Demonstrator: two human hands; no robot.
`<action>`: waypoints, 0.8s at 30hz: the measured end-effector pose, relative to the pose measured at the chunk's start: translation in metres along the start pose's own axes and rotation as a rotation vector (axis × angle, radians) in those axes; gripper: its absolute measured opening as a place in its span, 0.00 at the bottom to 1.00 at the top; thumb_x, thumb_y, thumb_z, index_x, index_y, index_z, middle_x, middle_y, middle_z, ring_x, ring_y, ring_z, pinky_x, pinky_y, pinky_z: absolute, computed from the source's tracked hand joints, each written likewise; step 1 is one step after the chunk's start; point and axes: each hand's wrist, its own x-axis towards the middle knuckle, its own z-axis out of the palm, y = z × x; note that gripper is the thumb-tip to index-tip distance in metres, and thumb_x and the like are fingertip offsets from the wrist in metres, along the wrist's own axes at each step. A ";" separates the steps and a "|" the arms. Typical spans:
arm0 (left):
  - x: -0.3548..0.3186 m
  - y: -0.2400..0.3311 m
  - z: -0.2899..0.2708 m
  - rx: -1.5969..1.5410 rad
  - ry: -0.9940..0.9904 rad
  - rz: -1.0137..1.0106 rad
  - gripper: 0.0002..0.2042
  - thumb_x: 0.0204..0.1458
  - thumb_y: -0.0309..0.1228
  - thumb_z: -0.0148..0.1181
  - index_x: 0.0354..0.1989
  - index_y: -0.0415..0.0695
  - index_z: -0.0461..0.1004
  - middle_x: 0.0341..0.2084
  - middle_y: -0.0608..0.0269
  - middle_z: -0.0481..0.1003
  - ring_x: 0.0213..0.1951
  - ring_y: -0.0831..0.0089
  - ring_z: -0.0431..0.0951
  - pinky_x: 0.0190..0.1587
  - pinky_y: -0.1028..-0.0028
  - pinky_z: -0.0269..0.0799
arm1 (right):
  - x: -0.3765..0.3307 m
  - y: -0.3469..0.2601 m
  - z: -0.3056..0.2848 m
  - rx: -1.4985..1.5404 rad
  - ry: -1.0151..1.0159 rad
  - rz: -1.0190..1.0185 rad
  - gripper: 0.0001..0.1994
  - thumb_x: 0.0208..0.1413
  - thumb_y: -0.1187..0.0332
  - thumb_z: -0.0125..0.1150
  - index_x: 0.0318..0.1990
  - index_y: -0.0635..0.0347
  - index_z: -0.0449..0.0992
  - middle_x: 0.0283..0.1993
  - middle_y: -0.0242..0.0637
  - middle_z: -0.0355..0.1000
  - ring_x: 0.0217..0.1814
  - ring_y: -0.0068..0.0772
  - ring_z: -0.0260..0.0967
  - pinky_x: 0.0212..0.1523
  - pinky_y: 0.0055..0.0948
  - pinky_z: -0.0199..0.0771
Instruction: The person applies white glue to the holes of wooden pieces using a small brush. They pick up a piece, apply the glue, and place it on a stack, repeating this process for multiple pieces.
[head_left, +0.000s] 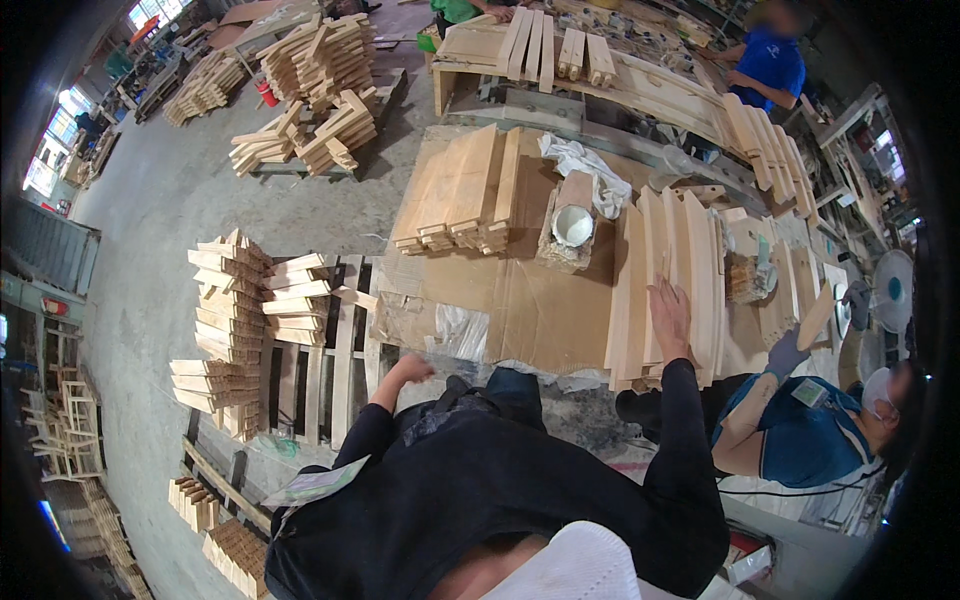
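My right hand lies on a row of long pale wooden boards at the right of the worktable, fingers stretched along the wood. At the table's near left edge, my left hand hangs loosely closed in the air, and nothing shows in it. Another stack of boards rests on the cardboard-covered tabletop, towards the far left. Between the two groups stands a white cup on a wooden block, its inside pale. A crumpled white cloth lies behind it.
Left of the table, a slatted pallet carries stacked wooden pieces. A gloved co-worker at the right holds a wooden piece. Beyond is another bench with boards and a person in blue. More piles stand far left.
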 end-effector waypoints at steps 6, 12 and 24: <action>-0.168 0.314 -0.162 -0.853 0.118 0.875 0.21 0.60 0.42 0.54 0.51 0.36 0.74 0.44 0.57 0.74 0.48 0.71 0.71 0.53 0.70 0.65 | -0.004 0.000 -0.003 -0.041 0.003 0.011 0.13 0.55 0.73 0.49 0.47 0.60 0.72 0.59 0.45 0.68 0.63 0.39 0.63 0.64 0.41 0.56; -0.249 0.425 -0.199 -0.971 -0.422 1.925 0.32 0.53 0.60 0.52 0.47 0.39 0.74 0.44 0.48 0.68 0.48 0.55 0.66 0.54 0.59 0.60 | -0.002 -0.003 -0.009 -0.032 0.013 0.013 0.12 0.56 0.73 0.49 0.48 0.60 0.72 0.62 0.46 0.65 0.63 0.39 0.62 0.64 0.41 0.56; -0.248 0.487 -0.147 -1.418 -0.750 2.299 0.45 0.44 0.63 0.62 0.54 0.29 0.62 0.42 0.49 0.65 0.46 0.57 0.67 0.47 0.64 0.63 | -0.004 -0.002 -0.005 -0.085 -0.020 -0.004 0.13 0.57 0.73 0.48 0.48 0.61 0.71 0.62 0.46 0.65 0.65 0.37 0.61 0.63 0.41 0.56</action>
